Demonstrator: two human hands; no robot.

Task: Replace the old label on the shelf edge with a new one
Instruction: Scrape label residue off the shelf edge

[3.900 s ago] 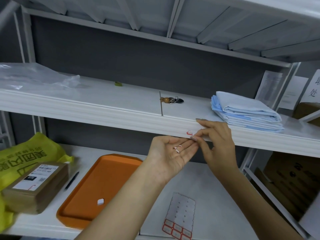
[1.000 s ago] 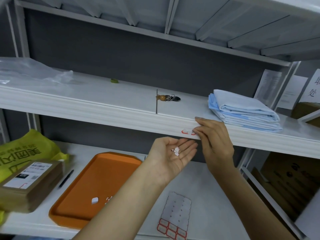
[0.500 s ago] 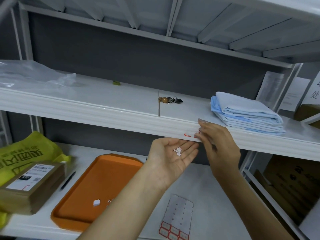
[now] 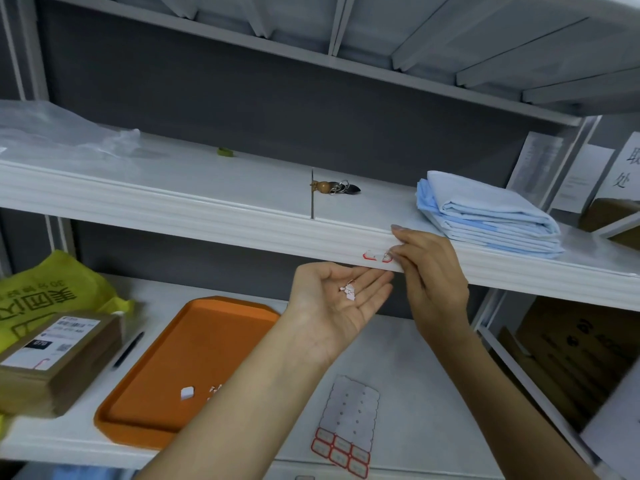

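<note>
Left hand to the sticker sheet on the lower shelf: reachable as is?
Probably yes. The sticker sheet lies flat on the lower shelf, below the left hand, with nothing on or over it. But the upturned palm carries label scraps, which would likely need dumping first.

The right hand (image 4: 429, 271) pinches the label (image 4: 370, 255) on the shelf edge (image 4: 207, 216); its torn red-bordered remains carry nothing readable. Up and right of that grip, a sign (image 4: 627, 168) shows two large characters, 取 above 处. Far left and below the grip, a yellow bag (image 4: 52, 292) bears big black characters upside down, 美团 among them, with "30" in smaller print. The box (image 4: 79, 368) before it has a shipping label (image 4: 57, 336) with a black patch that may read 010, also upside down.
</note>
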